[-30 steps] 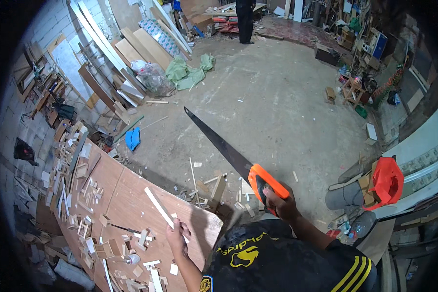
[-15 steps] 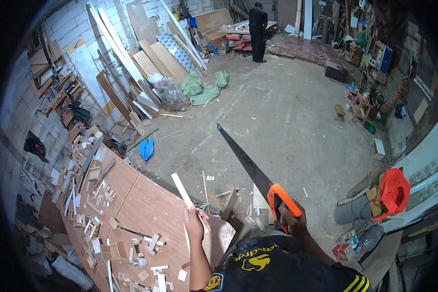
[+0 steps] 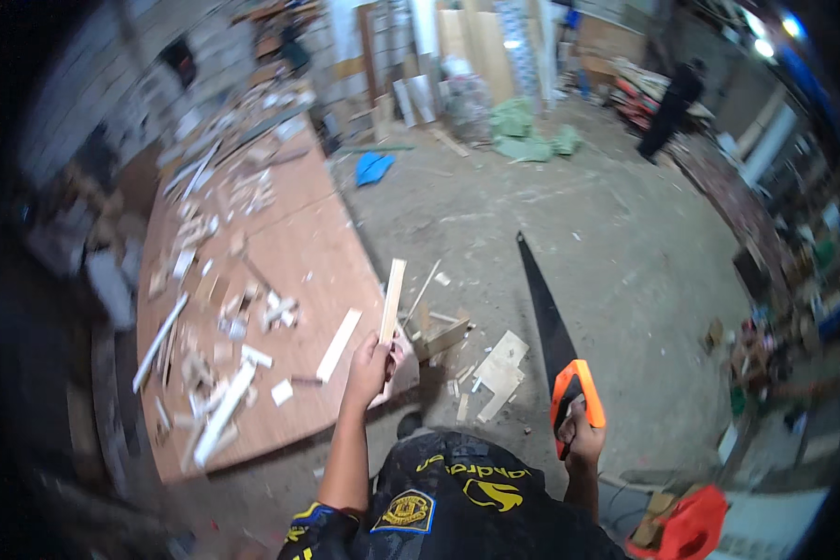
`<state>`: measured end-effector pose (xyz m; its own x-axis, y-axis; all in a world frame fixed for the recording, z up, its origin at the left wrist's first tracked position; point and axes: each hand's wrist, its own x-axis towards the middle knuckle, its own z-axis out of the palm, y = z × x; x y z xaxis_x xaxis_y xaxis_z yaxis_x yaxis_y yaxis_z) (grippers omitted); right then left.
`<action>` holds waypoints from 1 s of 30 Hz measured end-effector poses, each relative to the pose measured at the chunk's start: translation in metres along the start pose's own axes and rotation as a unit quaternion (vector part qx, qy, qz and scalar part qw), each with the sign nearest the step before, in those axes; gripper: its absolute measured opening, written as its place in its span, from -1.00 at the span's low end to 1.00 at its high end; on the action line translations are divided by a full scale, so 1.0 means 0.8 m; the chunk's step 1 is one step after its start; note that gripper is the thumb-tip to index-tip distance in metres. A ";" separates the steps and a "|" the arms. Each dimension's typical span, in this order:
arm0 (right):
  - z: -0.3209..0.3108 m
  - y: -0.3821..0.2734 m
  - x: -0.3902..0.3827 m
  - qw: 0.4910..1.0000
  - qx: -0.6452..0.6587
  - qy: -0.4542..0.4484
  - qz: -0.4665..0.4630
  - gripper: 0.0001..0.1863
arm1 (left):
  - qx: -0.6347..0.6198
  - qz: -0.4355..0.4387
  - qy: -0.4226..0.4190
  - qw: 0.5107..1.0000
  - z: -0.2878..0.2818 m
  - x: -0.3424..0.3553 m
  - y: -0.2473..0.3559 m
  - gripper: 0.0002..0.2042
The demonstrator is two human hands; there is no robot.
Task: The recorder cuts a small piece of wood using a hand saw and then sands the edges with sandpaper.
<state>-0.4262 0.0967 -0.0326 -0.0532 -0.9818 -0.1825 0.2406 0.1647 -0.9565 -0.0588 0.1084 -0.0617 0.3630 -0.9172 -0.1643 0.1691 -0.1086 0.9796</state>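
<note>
My left hand [image 3: 373,364] grips a narrow pale wooden strip [image 3: 392,297], held upright at the front edge of a plywood table [image 3: 313,224]. A similar strip [image 3: 339,343] lies on the table just left of that hand. My right hand [image 3: 581,431] is closed on the orange-and-black handle of a hand saw [image 3: 539,294], whose long dark blade points up and away over the floor, apart from the table and the strip. Many small wooden offcuts [image 3: 233,373] cover the table's left and near part.
Loose boards [image 3: 502,359] lie on the concrete floor beside the table. Leaning panels [image 3: 476,47] and green sheeting [image 3: 518,131] line the back. A person in dark clothes [image 3: 672,107] stands at the back right. A red object [image 3: 695,523] sits at the lower right, clutter along the right wall.
My view has swung left, shifting the surroundings rightward and bringing more of the table into sight, with some blur. The held strip and the saw blade now point more straight ahead, both still held.
</note>
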 end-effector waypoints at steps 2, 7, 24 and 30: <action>-0.026 -0.015 0.008 1.000 0.001 -0.013 0.026 -0.90 | 0.002 0.013 0.059 0.998 0.004 -0.037 -0.007 -0.78; -0.076 -0.027 0.040 0.996 -0.029 -0.081 0.036 -0.90 | -0.035 0.019 0.198 0.979 0.006 -0.122 -0.018 -0.78; -0.016 -0.029 0.021 0.972 -0.060 -0.190 0.123 -0.80 | -0.087 0.069 0.335 0.936 0.003 -0.321 -0.012 -0.78; 0.017 -0.018 -0.021 0.973 -0.045 -0.192 0.117 -0.80 | -0.031 0.049 0.302 0.952 -0.023 -0.327 0.019 -0.71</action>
<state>-0.4153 0.1097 -0.0128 0.3632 -0.8769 -0.3149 0.1168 0.3782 -0.9183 -0.1347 0.3539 -0.0059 0.8368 -0.5323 -0.1280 0.1548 0.0057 0.9879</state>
